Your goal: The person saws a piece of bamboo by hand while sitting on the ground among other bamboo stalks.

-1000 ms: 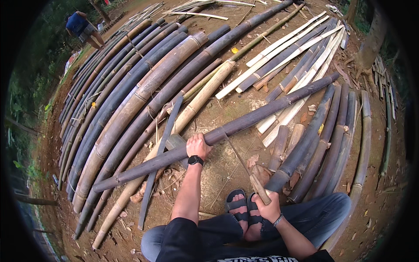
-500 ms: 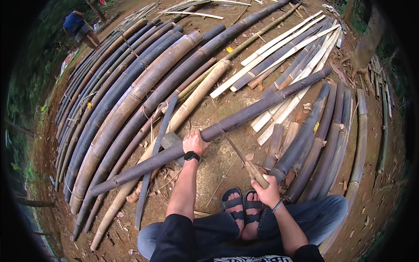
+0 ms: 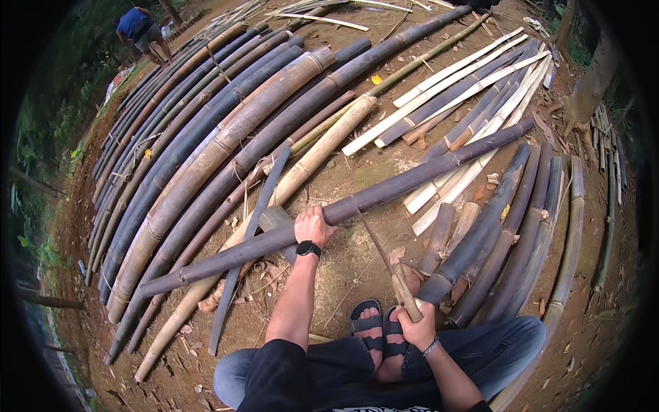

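"So, head view: what's new?"
"On my feed the right hand (image 3: 419, 326), grip closed around the saw (image 3: 398, 283), has drawn back: mid-stroke, I judge. The left hand (image 3: 312, 225) clasps the dark pole (image 3: 345, 208), slanting beyond the feet (image 3: 371, 335), unsevered."

Brown earth (image 3: 343, 269) (outdoors), green foliage (image 3: 51, 147).

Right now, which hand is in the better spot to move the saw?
The right hand, I think: it holds the saw by its wooden handle, with the blade at the dark bamboo pole. The left hand holds the pole instead.
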Motion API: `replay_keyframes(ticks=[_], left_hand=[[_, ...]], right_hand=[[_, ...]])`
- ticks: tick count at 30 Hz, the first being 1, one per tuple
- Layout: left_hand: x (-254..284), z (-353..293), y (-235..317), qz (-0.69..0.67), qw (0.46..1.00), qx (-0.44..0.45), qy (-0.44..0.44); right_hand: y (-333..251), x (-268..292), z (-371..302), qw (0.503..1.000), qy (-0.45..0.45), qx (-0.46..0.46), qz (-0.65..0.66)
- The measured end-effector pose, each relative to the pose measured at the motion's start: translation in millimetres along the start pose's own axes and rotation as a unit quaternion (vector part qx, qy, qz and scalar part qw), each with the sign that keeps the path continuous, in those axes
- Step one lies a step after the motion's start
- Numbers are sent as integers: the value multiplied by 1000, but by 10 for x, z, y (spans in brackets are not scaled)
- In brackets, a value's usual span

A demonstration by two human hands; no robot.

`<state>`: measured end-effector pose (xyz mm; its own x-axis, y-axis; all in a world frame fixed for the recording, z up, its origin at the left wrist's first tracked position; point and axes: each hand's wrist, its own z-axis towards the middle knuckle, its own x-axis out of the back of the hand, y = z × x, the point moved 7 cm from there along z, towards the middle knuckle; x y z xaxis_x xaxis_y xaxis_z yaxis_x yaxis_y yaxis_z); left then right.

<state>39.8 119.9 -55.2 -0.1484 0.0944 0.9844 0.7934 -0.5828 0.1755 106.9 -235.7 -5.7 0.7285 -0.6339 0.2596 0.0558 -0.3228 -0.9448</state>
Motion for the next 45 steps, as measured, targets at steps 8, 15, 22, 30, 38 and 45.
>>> replay_keyframes(ticks=[8, 15, 22, 30, 38, 45], left_hand=[[-82, -110, 49, 11, 999, -16, -48], [-89, -145, 50, 7, 999, -3, -40], [-54, -64, 125, -1, 999, 0, -53], [13, -222, 133, 17, 997, 12, -72], [-90, 4, 311, 38, 999, -22, -22], [-36, -64, 297, 44, 992, 14, -114]], right_hand=[[-203, -97, 32, 998, 1, 48, -33], [-154, -293, 398, 997, 13, 10, -77], [-71, -355, 606, 999, 14, 3, -52], [-129, -385, 519, 1000, -7, -11, -26], [-64, -158, 768, 998, -10, 32, -47], [-106, -323, 625, 996, -18, -25, -89]])
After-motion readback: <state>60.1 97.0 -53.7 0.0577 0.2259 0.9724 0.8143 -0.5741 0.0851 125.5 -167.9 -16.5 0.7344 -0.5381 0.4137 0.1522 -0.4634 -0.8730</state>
